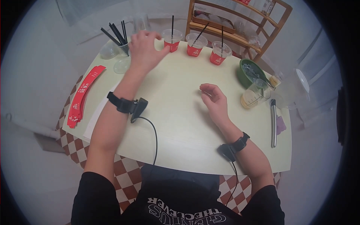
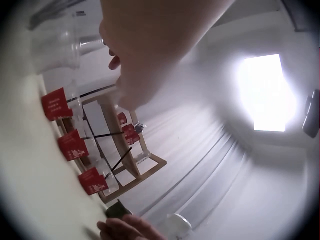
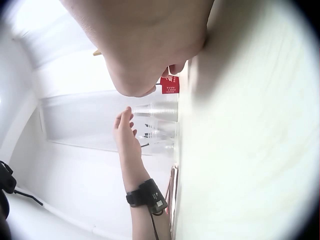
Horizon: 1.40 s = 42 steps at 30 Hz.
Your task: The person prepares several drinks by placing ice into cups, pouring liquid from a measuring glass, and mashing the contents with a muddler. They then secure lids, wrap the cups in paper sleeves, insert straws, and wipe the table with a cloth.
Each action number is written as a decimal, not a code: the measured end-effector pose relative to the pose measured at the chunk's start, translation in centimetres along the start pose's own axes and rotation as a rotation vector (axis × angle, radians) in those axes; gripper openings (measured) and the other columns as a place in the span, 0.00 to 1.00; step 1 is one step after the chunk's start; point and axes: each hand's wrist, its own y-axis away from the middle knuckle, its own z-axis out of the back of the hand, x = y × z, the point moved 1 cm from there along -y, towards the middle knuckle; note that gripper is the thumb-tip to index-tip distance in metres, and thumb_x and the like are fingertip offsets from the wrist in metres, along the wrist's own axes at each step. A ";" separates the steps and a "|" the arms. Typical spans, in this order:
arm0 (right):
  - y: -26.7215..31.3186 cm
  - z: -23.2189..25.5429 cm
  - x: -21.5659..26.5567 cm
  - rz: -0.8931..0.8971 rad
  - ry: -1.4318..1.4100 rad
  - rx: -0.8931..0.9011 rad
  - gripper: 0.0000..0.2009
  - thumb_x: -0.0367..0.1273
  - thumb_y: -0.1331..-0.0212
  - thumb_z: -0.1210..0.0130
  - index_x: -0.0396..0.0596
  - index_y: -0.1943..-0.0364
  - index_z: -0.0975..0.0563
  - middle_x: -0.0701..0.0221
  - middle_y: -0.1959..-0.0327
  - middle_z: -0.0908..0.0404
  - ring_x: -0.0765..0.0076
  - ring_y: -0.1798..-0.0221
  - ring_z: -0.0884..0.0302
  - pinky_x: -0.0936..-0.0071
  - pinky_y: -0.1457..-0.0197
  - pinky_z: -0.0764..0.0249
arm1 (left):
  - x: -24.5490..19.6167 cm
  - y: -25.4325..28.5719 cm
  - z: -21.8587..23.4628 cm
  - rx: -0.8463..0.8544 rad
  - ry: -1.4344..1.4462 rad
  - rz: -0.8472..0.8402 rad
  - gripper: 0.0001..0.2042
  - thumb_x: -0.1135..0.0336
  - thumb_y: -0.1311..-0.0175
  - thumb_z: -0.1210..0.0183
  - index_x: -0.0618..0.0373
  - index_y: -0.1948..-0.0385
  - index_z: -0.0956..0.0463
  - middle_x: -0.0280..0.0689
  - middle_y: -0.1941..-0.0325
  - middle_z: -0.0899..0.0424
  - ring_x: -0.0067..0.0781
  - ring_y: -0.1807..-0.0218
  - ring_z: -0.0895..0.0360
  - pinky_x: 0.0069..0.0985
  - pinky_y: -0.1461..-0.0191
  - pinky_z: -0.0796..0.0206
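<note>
My left hand reaches over the far left of the table with bent, spread fingers and nothing in its grasp. Just beyond it stands a stack of clear plastic cups, partly hidden by the fingers in the head view. Right of its thumb is a lidded clear cup with a red sleeve and black straw. Two similar cups continue the row. My right hand hovers low over the table's middle, fingers loosely curled and holding nothing.
Black straws stand in a clear cup at far left, by clear lids. Red sleeves lie along the left edge. Rightward are a green bowl, a measuring cup, a clear pitcher and a metal tool.
</note>
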 end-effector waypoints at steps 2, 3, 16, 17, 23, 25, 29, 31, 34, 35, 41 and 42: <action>-0.2 0.0 0.0 0.001 0.002 -0.009 0.16 0.21 0.31 0.42 0.38 0.40 0.22 0.65 0.38 0.18 0.69 0.32 0.21 0.70 0.25 0.24 | 1.8 -0.6 0.8 0.100 -0.060 0.103 0.28 0.45 0.44 0.26 0.52 0.46 0.16 0.44 0.40 0.19 0.48 0.31 0.30 0.50 0.28 0.37; -0.1 -0.1 0.0 -0.001 0.009 -0.002 0.16 0.21 0.31 0.42 0.38 0.40 0.22 0.65 0.39 0.18 0.69 0.33 0.21 0.70 0.26 0.24 | 2.7 -0.8 1.0 0.267 -0.113 0.233 0.35 0.42 0.46 0.25 0.54 0.40 0.19 0.47 0.39 0.19 0.50 0.30 0.28 0.49 0.27 0.36; 0.3 -0.3 0.6 -0.022 0.038 0.010 0.14 0.22 0.31 0.43 0.37 0.43 0.21 0.64 0.42 0.17 0.67 0.37 0.18 0.70 0.30 0.20 | 7.0 -1.8 1.1 0.414 0.147 0.384 0.43 0.43 0.47 0.23 0.66 0.33 0.25 0.57 0.34 0.16 0.53 0.32 0.18 0.41 0.29 0.27; 0.3 -0.3 0.7 -0.020 0.045 -0.008 0.14 0.22 0.31 0.43 0.37 0.43 0.21 0.64 0.42 0.17 0.67 0.37 0.18 0.70 0.30 0.20 | 6.9 -2.1 1.4 0.418 0.161 0.370 0.43 0.43 0.47 0.23 0.66 0.33 0.25 0.57 0.34 0.16 0.53 0.32 0.18 0.41 0.29 0.27; 0.4 -0.5 1.0 -0.005 0.023 0.012 0.13 0.22 0.32 0.42 0.39 0.44 0.20 0.65 0.42 0.17 0.68 0.36 0.18 0.69 0.29 0.20 | 5.1 -3.7 5.3 0.172 0.176 0.338 0.43 0.46 0.44 0.23 0.61 0.29 0.28 0.55 0.27 0.23 0.52 0.26 0.23 0.44 0.26 0.31; 0.4 -0.5 3.1 0.247 0.098 0.032 0.13 0.22 0.32 0.40 0.40 0.45 0.19 0.67 0.45 0.16 0.70 0.42 0.15 0.72 0.35 0.18 | 2.2 -3.8 7.1 0.140 0.222 0.333 0.42 0.46 0.43 0.24 0.59 0.29 0.28 0.54 0.27 0.24 0.51 0.26 0.24 0.44 0.25 0.31; 0.0 2.8 12.4 0.563 0.273 -0.017 0.11 0.24 0.30 0.37 0.40 0.46 0.16 0.71 0.55 0.13 0.77 0.60 0.14 0.78 0.55 0.20 | -3.1 -2.5 6.9 0.145 0.483 0.157 0.40 0.48 0.42 0.24 0.53 0.28 0.29 0.47 0.27 0.23 0.47 0.28 0.23 0.44 0.26 0.31; -1.5 7.6 16.0 0.603 0.114 -0.169 0.09 0.28 0.24 0.41 0.37 0.49 0.15 0.72 0.61 0.12 0.81 0.62 0.18 0.83 0.61 0.25 | -5.6 -0.9 5.5 0.261 0.618 0.062 0.40 0.50 0.42 0.23 0.55 0.28 0.29 0.44 0.27 0.22 0.47 0.31 0.22 0.42 0.27 0.30; -6.2 16.7 18.0 0.413 0.441 -0.319 0.14 0.33 0.23 0.40 0.37 0.46 0.14 0.70 0.62 0.11 0.81 0.62 0.18 0.82 0.60 0.24 | -8.9 2.2 3.3 0.488 0.738 -0.011 0.41 0.54 0.41 0.23 0.52 0.26 0.31 0.43 0.25 0.24 0.40 0.31 0.22 0.41 0.27 0.31; -7.7 19.5 17.6 0.303 0.626 -0.338 0.16 0.36 0.24 0.38 0.37 0.44 0.14 0.68 0.61 0.10 0.78 0.61 0.17 0.79 0.57 0.22 | -9.6 3.0 2.9 0.484 0.753 -0.005 0.41 0.54 0.41 0.23 0.52 0.26 0.31 0.43 0.25 0.24 0.40 0.31 0.22 0.41 0.27 0.31; -10.5 29.3 9.5 -0.076 1.337 -0.112 0.30 0.49 0.34 0.31 0.41 0.36 0.16 0.52 0.49 0.10 0.48 0.45 0.12 0.57 0.37 0.19 | -11.5 6.4 0.0 0.662 0.917 0.020 0.54 0.56 0.46 0.19 0.51 0.18 0.45 0.48 0.24 0.27 0.45 0.29 0.24 0.44 0.24 0.32; -10.3 29.1 8.9 -0.128 1.439 -0.077 0.31 0.50 0.35 0.30 0.43 0.36 0.16 0.50 0.45 0.12 0.45 0.43 0.13 0.56 0.35 0.19 | -11.6 6.6 -0.1 0.667 0.916 0.022 0.54 0.56 0.46 0.19 0.51 0.18 0.45 0.48 0.24 0.27 0.45 0.29 0.24 0.44 0.24 0.32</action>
